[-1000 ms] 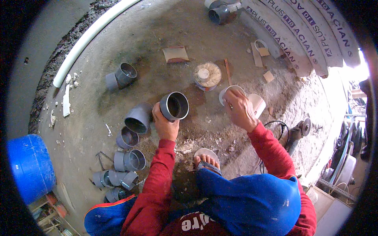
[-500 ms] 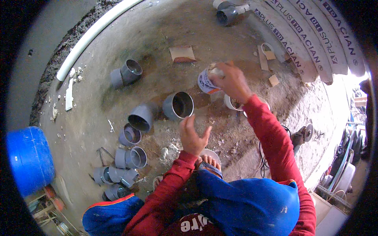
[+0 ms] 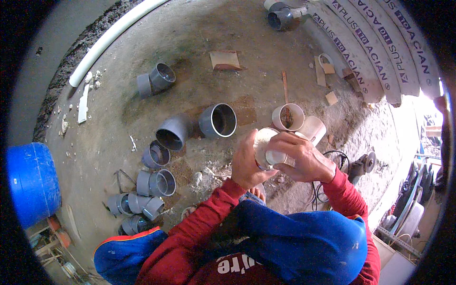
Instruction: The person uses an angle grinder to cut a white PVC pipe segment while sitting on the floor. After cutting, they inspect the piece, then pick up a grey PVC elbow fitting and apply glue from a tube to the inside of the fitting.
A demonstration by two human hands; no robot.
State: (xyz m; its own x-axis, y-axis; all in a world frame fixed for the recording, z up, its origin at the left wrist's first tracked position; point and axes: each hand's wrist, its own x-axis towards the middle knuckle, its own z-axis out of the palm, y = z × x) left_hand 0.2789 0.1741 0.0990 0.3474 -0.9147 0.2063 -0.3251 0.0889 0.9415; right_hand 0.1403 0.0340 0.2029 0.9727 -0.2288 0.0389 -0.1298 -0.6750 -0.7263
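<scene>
A can with a pale, stained top [image 3: 262, 141] is held in front of me, above the floor. My left hand [image 3: 244, 162] wraps round its left side. My right hand [image 3: 305, 156] is closed over the top, its fingers gripping a small round white lid [image 3: 275, 157] there. Whether the lid is loose or still seated on the can I cannot tell. The can's printed side is mostly hidden by my hands. Just beyond my hands stand a short white pipe piece [image 3: 297, 110] and another white pipe piece [image 3: 314, 128], lying tilted.
Grey pipe fittings line the left: a wide socket [image 3: 205, 121], an elbow [image 3: 172, 134] and several smaller ones [image 3: 162, 183]. A blue barrel [image 3: 34, 183] stands far left. An angle grinder [image 3: 363, 165] with its cable lies right. Stacked bags [image 3: 380, 52] fill the far right.
My right hand has brought the can toward me from the floor ahead. My left hand, open before, now holds its side. A thin brown stick and the white pipe pieces are uncovered.
</scene>
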